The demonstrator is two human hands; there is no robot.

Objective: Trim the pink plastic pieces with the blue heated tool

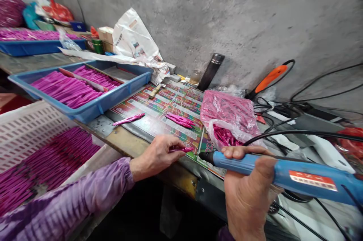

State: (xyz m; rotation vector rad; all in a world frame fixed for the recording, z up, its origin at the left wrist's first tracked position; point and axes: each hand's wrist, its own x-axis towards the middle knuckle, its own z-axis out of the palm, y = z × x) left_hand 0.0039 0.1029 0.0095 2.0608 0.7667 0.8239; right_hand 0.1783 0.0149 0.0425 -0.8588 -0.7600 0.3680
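My left hand (157, 156) pinches a slim pink metal piece (187, 150) just above the front edge of the bench. My right hand (249, 192) is wrapped round a blue electric screwdriver (283, 173) with a red label on its side. The black tip points left at the pink piece, with a small gap between them. On the colourful printed mat (150, 122) lie a small bunch of pink pieces (180, 120) and a few more pink pieces (129, 119) to their left. A clear plastic bag (231, 110) full of pink pieces rests behind the screwdriver tip.
A blue divided tray (124, 90) of pink pieces sits at left, above a white slotted crate (36, 127) holding more. A black cylinder (211, 71) and an orange-handled tool (270, 78) lean by the wall. Black cables (323, 133) run across the right side.
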